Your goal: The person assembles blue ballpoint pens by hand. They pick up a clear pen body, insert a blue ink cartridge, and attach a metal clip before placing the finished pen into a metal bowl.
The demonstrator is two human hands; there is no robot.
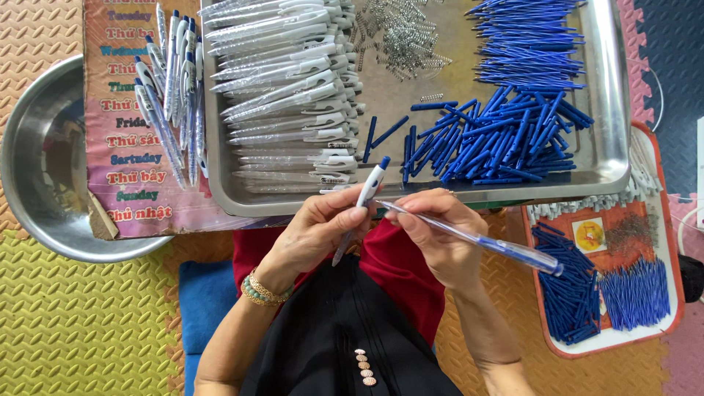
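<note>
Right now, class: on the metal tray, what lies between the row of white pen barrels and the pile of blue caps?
In the head view, a bare strip of tray, with two stray blue pieces lying there.

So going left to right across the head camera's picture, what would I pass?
Round steel bowl → finished white pens on a printed card → steel tray's white pen barrels → metal springs → loose blue caps → small orange tray.

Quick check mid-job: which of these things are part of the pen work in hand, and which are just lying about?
In use:
- left hand holding white pen barrel with blue tip
- right hand holding clear blue-inked refill tube
- steel tray of white barrels, metal springs, blue plastic pieces
- finished pens

Lying about:
- round steel bowl
- orange tray
- foam floor mats
</note>
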